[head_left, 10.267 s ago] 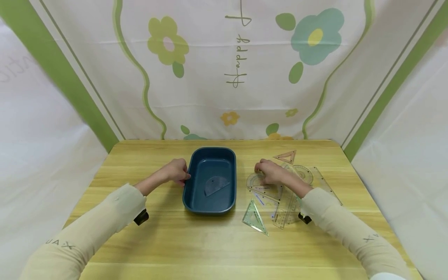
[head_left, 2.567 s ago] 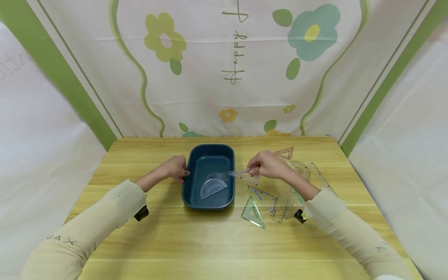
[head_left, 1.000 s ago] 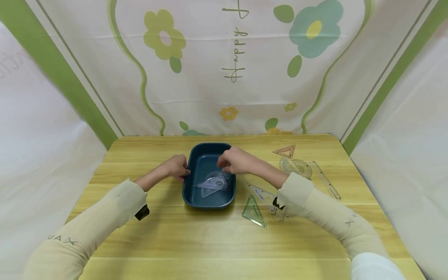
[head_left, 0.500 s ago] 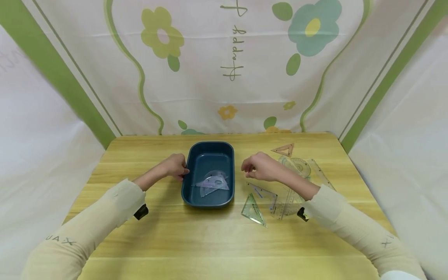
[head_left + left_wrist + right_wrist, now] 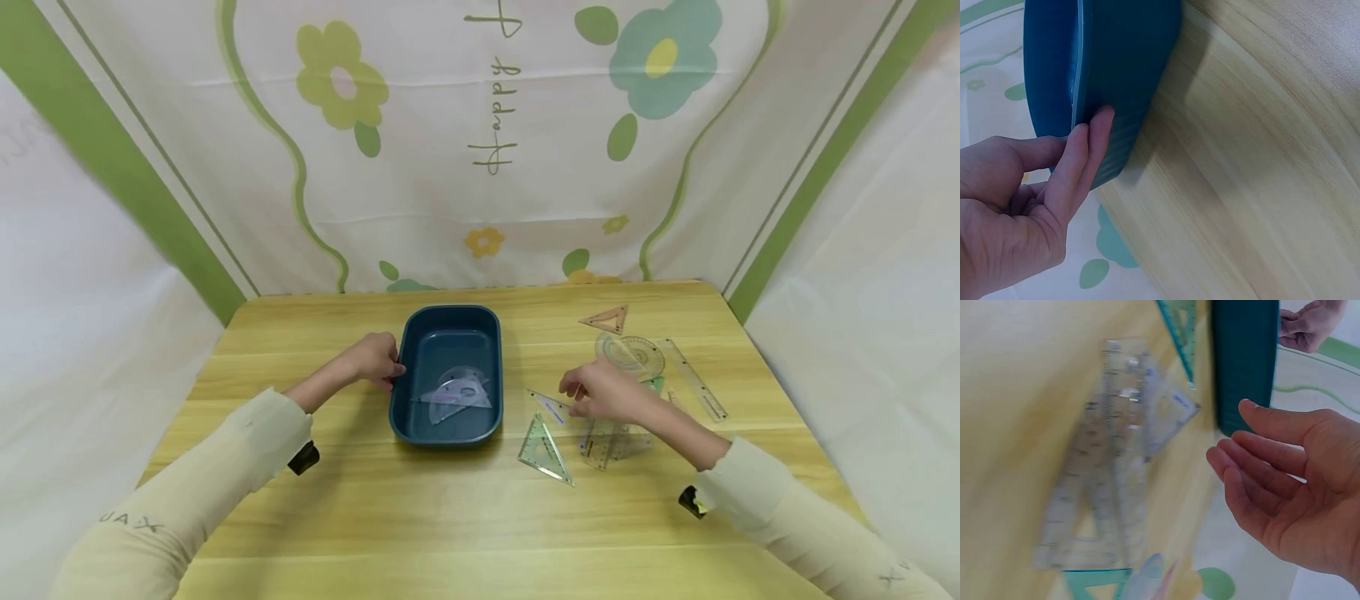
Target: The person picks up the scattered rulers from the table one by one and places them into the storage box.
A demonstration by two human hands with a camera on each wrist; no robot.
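Left hand [image 5: 378,358] pinches tray rim [image 5: 500,375]; right hand [image 5: 606,390] relaxed, seemingly clear above set square [image 5: 552,407].

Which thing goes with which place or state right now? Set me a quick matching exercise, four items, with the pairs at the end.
Things:
1. left hand
2. right hand
3. orange triangle
4. blue tray

Places or states:
A. on the table, farther back than a protractor
B. has see-through pieces inside
C. holds nothing
D. grips the tray's side

Pairs: 1-D, 2-C, 3-A, 4-B
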